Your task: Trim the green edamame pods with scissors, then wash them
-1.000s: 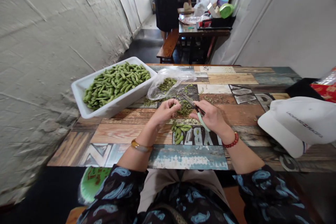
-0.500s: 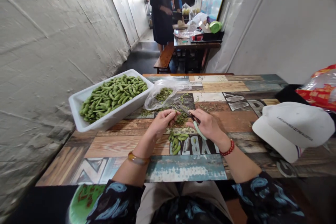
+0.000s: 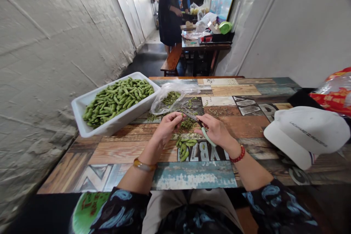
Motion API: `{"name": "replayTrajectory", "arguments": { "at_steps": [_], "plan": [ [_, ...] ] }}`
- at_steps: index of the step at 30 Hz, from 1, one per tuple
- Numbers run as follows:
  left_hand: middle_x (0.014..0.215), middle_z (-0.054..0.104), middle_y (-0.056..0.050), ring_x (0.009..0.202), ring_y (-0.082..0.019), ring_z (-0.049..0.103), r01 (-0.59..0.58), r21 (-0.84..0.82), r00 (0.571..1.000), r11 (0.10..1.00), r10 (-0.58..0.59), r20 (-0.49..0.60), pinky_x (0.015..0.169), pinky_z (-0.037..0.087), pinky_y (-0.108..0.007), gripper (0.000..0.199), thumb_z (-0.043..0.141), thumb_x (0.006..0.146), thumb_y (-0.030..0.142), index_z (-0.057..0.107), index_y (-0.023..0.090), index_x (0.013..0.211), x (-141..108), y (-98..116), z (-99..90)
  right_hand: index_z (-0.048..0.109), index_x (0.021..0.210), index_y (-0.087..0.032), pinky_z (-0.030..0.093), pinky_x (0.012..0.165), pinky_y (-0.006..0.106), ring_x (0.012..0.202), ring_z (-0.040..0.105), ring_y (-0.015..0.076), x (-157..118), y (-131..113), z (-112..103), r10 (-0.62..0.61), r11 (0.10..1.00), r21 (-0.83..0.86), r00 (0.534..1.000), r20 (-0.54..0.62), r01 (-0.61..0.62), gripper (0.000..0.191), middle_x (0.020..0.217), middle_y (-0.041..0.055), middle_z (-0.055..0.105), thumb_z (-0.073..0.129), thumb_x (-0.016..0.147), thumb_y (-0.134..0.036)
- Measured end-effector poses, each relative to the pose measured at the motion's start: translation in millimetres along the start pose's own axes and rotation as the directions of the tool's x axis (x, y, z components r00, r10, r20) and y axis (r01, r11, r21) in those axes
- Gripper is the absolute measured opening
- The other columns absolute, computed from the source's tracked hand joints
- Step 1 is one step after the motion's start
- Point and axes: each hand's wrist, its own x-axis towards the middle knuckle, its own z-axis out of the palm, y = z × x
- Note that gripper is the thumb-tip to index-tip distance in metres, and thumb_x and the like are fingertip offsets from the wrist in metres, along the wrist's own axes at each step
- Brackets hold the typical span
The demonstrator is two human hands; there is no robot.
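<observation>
My left hand (image 3: 170,126) is closed in a pinch on a green soybean pod (image 3: 182,115), most of it hidden by the fingers. My right hand (image 3: 214,129) is wrapped round a pair of scissors (image 3: 207,137) with pale green handles, the blades pointing at the pod. Below the hands, several loose pods (image 3: 184,148) lie on the table. Green trimmings (image 3: 188,124) are scattered under and beyond the fingers. A clear plastic bag (image 3: 159,103) with more trimmings lies just past my left hand. To the left stands a white tub (image 3: 116,128) heaped with pods.
A white cap (image 3: 307,135) lies on the right of the patterned table (image 3: 117,150), with a red plastic package (image 3: 336,97) behind it. Farther off, a person (image 3: 171,11) stands by a second table (image 3: 205,46) and a wooden bench (image 3: 172,60). A green stool (image 3: 89,210) is below at left.
My left hand has shifted slightly up and left. The scissors have moved a little, with the blades near the pod. The far person's hands have moved slightly.
</observation>
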Motion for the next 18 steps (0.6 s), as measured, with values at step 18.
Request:
{"name": "replayTrajectory", "arguments": {
  "at_steps": [18],
  "plan": [
    [0.058, 0.05, 0.005, 0.049, -0.005, 0.04, -0.029, 0.01, 0.999, 1.0, 0.029, -0.023, 0.046, 0.023, -0.018, 0.039, 0.083, 0.065, 0.044, 0.065, 0.015, 0.084, 2.8, -7.8, 0.2, 0.059, 0.129, -0.02, 0.055, 0.077, 0.035, 0.083, 0.063, 0.0209, -2.5, 6.1, 0.3, -0.05, 0.996, 0.081, 0.998, 0.027, 0.047, 0.051, 0.102, 0.0077, 0.063, 0.075, 0.084, -0.038]
  ]
}}
